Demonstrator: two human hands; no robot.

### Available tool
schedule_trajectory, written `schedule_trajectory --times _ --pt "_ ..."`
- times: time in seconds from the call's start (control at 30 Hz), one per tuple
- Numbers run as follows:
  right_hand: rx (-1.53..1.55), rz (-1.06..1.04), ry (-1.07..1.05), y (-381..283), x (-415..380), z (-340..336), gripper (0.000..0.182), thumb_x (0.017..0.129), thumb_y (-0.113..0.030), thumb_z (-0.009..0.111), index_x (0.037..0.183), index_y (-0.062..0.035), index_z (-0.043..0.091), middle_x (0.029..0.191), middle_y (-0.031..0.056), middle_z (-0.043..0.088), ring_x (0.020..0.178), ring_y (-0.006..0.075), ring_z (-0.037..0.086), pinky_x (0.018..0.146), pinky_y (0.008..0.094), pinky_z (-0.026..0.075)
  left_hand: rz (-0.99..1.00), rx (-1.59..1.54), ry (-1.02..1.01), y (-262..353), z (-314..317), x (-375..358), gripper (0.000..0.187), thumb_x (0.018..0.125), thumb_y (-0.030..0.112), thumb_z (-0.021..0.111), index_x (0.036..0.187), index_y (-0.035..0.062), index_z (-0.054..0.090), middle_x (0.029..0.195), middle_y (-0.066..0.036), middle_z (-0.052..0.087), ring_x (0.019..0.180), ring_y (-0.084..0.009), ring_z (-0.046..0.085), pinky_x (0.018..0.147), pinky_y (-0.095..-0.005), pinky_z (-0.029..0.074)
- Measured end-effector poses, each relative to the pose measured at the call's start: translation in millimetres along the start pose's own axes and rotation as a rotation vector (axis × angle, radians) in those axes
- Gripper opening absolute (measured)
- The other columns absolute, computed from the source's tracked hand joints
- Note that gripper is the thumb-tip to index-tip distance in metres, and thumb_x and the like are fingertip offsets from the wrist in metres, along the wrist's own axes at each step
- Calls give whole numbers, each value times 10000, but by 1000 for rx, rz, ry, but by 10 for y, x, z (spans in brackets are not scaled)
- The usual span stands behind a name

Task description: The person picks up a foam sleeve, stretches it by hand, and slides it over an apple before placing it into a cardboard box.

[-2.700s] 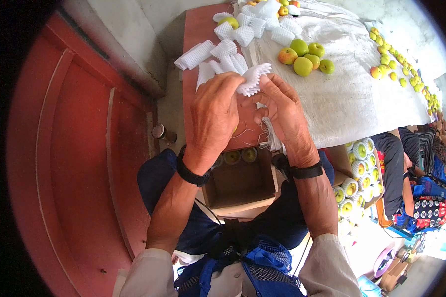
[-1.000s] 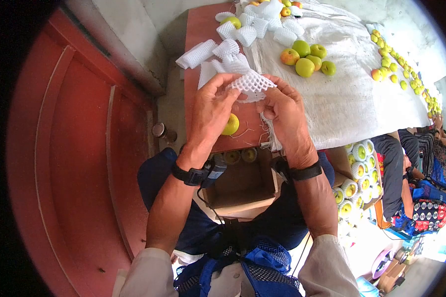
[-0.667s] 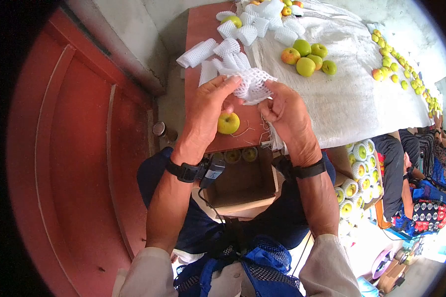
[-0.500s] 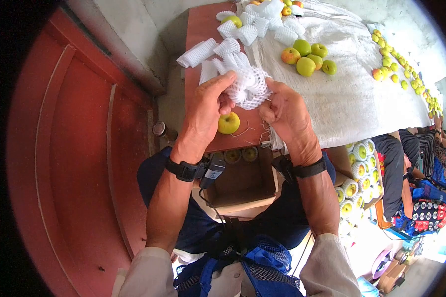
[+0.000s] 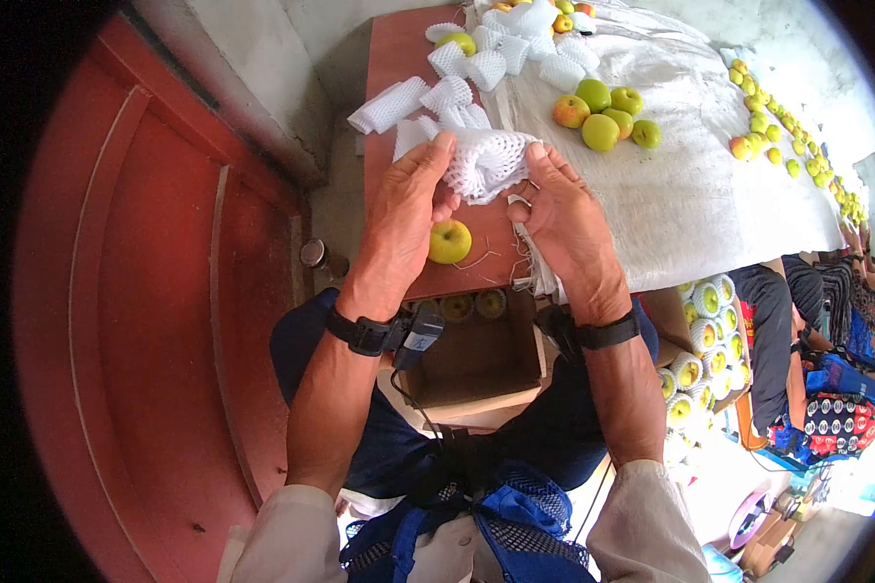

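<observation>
Between my hands, over the red tabletop, is a white foam fruit net [image 5: 488, 167], its rim stretched and folded around a hollow middle. My left hand [image 5: 413, 189] pinches its left side between thumb and fingers. The right side is gripped by my right hand [image 5: 562, 206], thumb on top. Close below my left hand, a yellow-green apple [image 5: 449, 242] with a reddish tint sits bare on the table. Beyond the hands lie several loose foam nets [image 5: 447, 94], flattened or tube-shaped. I cannot see anything inside the held net.
Bare apples [image 5: 601, 131] are grouped on a white woven sheet [image 5: 690, 204]. Below the table edge, an open cardboard box [image 5: 472, 374] holds a few netted apples. To the right is another box [image 5: 739, 374] of netted apples, with seated people beyond. A red door [image 5: 156, 291] stands left.
The foam net has been turned and pulled wider between my hands, its opening changing shape. My right thumb has shifted up onto its edge. The apple by my left hand stays put.
</observation>
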State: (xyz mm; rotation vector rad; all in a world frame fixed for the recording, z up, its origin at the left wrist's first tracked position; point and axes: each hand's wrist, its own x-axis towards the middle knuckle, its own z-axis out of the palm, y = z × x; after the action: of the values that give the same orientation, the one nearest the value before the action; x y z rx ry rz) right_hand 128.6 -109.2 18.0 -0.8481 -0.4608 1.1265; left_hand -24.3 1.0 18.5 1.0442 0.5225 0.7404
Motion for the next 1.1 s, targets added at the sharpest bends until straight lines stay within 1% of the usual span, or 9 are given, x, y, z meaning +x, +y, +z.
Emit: schedule_trajectory --times 0.23,0.3,0.43,0.5,0.57,0.67,0.77,0.93,1.1 --pt "27 -43 8 6 23 -20 231 1085 -268 546 1185 -85 644 1065 -6 699 898 89 642 722 240 478 0 23 -3 -36 13 6 321 1034 417 641 1060 117 753 876 43 662 703 -38 521 559 -187 385" --pt "40 -40 9 12 30 -19 242 1088 -273 539 1194 -79 638 1079 3 700 935 96 654 738 244 485 0 5 72 -35 65 -2 318 1037 418 636 1059 122 750 879 41 655 704 -37 510 562 -188 379" --pt "110 -14 -46 47 73 -62 300 1106 -283 477 1240 -46 605 1133 43 694 1009 141 665 837 293 513 -34 -38 109 1 96 -27 322 1042 423 626 1057 125 744 865 46 635 704 -39 488 563 -189 363" --pt "127 13 -66 46 77 -54 318 1110 -282 460 1258 -34 593 1151 56 692 1021 155 666 869 310 517 -28 -99 61 4 83 -19 322 1046 427 619 1055 129 740 846 56 615 699 -41 465 548 -194 332" --pt "168 13 -125 35 62 4 338 1105 -276 461 1284 -16 582 1252 100 673 1158 200 646 1019 373 495 -34 -112 103 21 132 -23 321 1046 427 619 1046 128 735 844 57 611 689 -42 456 538 -196 316" --pt "173 12 -154 25 47 36 343 1105 -259 454 1295 -1 576 1256 115 670 1180 212 642 1047 385 488 -40 -97 122 34 111 -26 326 1045 430 619 1047 123 730 850 56 612 680 -43 446 533 -199 306" --pt "95 -2 -88 77 54 10 308 1092 -228 485 1269 1 591 1205 110 690 1093 195 677 974 358 521 -41 -53 121 1 84 -11 336 1045 428 619 1069 109 723 865 49 623 684 -44 453 544 -198 326" --pt "127 35 -97 43 5 115 261 1071 -177 530 1247 2 599 1193 109 694 1062 201 689 974 368 540 -1 63 167 -2 106 -13 334 1048 397 616 1098 79 703 878 33 638 697 -45 483 548 -194 364" --pt "160 77 -120 83 19 101 244 1062 -161 546 1233 3 603 1196 108 692 1077 214 690 966 386 552 -30 17 78 -30 33 14 319 1051 361 604 1082 51 674 951 7 660 739 -49 552 579 -199 422"
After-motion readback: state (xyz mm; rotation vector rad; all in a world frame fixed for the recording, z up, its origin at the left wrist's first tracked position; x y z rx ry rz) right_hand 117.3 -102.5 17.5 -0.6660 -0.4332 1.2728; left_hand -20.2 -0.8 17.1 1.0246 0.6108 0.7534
